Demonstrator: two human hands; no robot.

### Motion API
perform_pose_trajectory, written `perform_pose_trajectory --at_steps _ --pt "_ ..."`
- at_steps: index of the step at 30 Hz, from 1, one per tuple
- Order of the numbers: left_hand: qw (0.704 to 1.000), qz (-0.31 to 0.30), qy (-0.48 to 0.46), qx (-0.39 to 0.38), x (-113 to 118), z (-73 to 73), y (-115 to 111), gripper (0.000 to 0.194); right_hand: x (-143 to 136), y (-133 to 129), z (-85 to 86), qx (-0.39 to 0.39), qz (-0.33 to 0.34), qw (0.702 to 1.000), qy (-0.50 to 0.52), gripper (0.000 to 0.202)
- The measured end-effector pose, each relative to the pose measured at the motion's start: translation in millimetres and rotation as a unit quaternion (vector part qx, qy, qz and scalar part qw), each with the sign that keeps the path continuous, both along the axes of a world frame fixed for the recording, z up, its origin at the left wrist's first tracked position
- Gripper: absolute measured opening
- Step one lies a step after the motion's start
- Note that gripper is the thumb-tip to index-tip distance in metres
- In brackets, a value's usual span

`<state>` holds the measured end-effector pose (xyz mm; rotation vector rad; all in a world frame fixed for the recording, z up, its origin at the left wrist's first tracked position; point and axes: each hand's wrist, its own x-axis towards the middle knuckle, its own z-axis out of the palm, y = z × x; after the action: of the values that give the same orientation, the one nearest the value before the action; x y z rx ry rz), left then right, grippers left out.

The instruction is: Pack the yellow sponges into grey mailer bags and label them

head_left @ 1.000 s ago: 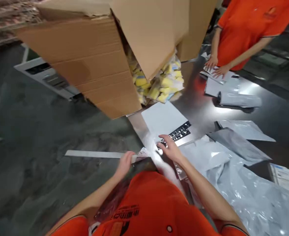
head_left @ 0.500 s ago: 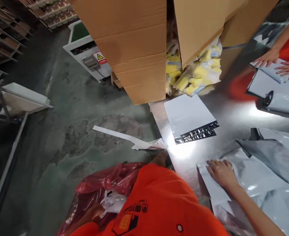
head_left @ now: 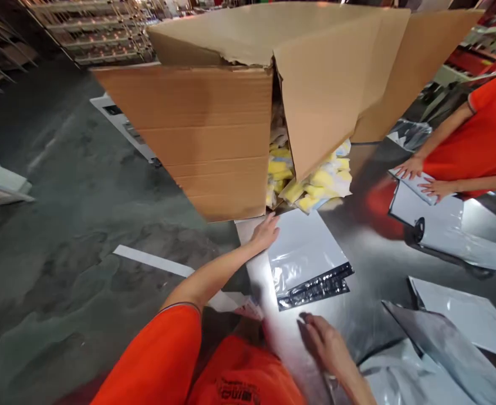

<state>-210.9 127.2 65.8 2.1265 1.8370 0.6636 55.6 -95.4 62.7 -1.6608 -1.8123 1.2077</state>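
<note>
Packing, early stage. Left hand (head_left: 266, 233) is reaching out, fingers spread and holding nothing, touching the far corner of 1 flat mailer bag (head_left: 305, 253). The bag is lying unfilled just before the cardboard box (head_left: 214, 140). Right hand (head_left: 326, 343) is resting loose on the bench (head_left: 370, 264) nearer than the box; yellow packets (head_left: 315, 183) are spilling from the box.

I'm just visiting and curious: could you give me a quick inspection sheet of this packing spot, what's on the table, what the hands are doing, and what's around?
Surface: shiny metal table, glare on it.
Job's things: white mailer bag flat near the table corner, dark printed strip at its near end.
Clutter: large open cardboard box spilling yellow packets; grey bags; roll of bags.
Hands: left hand open, touching the bag's far corner; right hand open, flat on the table.
Cables: nothing seen.
Surroundings: another person's hands press a bag; white strip on the concrete floor; shelving behind.
</note>
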Motion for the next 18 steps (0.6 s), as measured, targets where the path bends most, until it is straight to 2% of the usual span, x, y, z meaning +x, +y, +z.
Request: perform_pose_trajectory --at_steps 2,5,8,10,12,14,16,18 --pt "1.0 -0.021 -0.007 -0.015 48 6.6 62 0.045 -1 -5 -13.9 -0.018 -0.021 0.999 0.027 0.023" --pt "0.999 -0.018 -0.027 -0.04 101 5.9 125 0.048 10 -12 -40.7 -0.049 -0.059 0.996 0.034 0.018" --pt "0.997 0.005 -0.045 -0.067 129 -1.9 162 0.063 21 -6 -55.2 -0.074 -0.104 0.991 0.043 0.02" --pt "0.995 0.015 -0.055 -0.08 137 -4.5 175 0.058 23 10 -50.7 -0.076 -0.129 0.987 0.058 0.022" --pt "0.994 0.015 -0.067 -0.083 137 -4.0 172 0.049 22 37 -35.8 -0.079 -0.166 0.978 0.103 0.026" --pt "0.993 0.006 -0.078 -0.085 135 -3.7 147 0.049 19 71 -16.9 -0.088 -0.238 0.949 0.186 0.032" --pt "0.991 -0.019 -0.095 -0.087 132 -8.4 96 0.052 14 102 -1.2 -0.107 -0.311 0.897 0.296 0.039" --pt "0.985 -0.072 -0.133 -0.083 130 -19.0 28 0.055 7 123 6.2 -0.125 -0.336 0.846 0.394 0.051"
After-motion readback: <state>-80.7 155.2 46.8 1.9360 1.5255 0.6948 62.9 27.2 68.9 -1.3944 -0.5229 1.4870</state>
